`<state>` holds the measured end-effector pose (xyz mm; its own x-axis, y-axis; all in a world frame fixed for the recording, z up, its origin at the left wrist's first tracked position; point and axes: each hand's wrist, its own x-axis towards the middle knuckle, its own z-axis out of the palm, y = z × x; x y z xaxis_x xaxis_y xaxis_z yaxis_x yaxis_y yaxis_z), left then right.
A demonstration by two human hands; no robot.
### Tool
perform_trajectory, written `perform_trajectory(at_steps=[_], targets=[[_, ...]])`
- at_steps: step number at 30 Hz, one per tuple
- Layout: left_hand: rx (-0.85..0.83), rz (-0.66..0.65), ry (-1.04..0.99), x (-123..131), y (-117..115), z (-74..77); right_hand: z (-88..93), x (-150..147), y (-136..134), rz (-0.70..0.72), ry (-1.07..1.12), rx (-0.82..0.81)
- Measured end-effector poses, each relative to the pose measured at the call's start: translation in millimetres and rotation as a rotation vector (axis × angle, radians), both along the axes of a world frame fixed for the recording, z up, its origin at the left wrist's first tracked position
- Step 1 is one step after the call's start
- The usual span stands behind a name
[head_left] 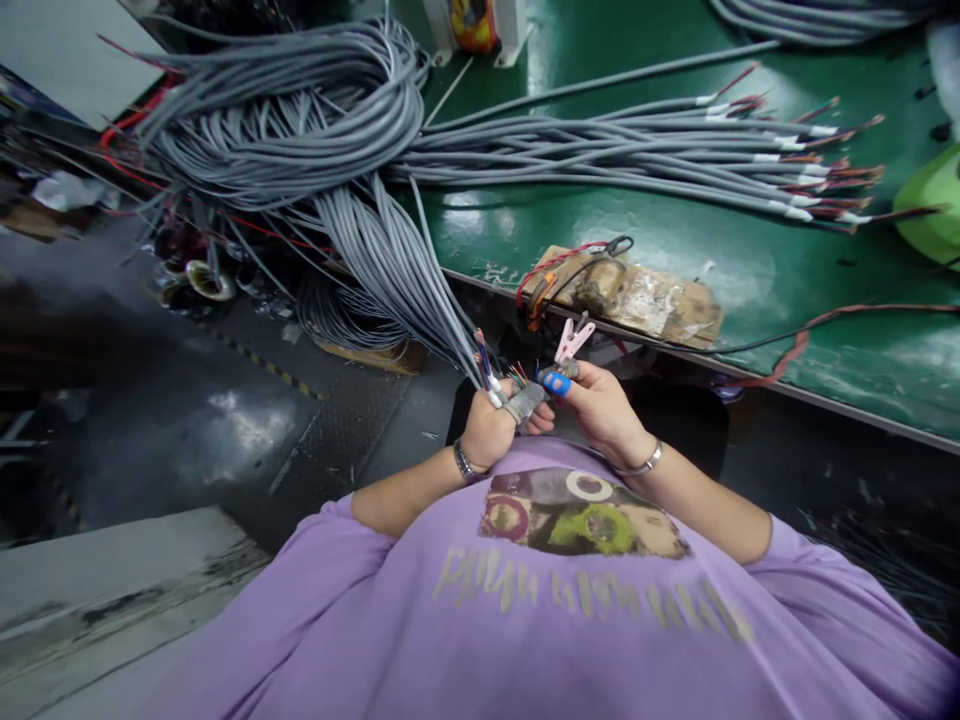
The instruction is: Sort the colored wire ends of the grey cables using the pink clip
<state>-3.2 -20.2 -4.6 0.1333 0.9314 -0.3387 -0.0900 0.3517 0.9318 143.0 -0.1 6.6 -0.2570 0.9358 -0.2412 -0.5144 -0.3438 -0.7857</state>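
My left hand [491,428] is closed around the ends of a thick bunch of grey cables [390,270] that hangs down from the green bench. Thin coloured wires [516,375] stick out of the cable ends above my fist. My right hand [592,405] is closed beside it, with a blue wrap on one fingertip. It pinches a small pink-handled tool [571,340] right at the wire tips. Both hands sit just below the bench edge, in front of my purple shirt.
A large coil of grey cable [285,110] lies at the bench's left end. Cut grey cables with stripped red ends [750,150] stretch across the green bench [675,240]. A worn taped block with wires [637,295] sits at the bench edge. Dark floor lies at left.
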Motion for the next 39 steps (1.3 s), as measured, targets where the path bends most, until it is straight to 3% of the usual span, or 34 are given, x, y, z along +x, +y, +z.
perform_trajectory(at_steps=[12, 18, 26, 30, 39], targets=[[0.002, 0.18, -0.046, 3.4, 1.9, 4.2, -3.5, 4.8, 0.2, 0.001, -0.046, 0.052], [0.005, 0.152, -0.025, 2.4, 1.3, 3.3, -14.9, 8.6, 8.0, 0.045, -0.167, 0.058], [0.026, 0.137, -0.019, 2.4, 1.4, 0.3, 0.9, -1.8, 4.8, 0.069, -0.073, 0.042], [0.017, 0.182, -0.036, 3.9, 1.1, 0.7, -0.7, -2.8, 2.3, 0.045, -0.045, 0.052], [-0.036, 0.221, -0.038, 2.5, 4.9, 12.3, -18.2, 18.3, 14.7, 0.015, 0.045, -0.132]])
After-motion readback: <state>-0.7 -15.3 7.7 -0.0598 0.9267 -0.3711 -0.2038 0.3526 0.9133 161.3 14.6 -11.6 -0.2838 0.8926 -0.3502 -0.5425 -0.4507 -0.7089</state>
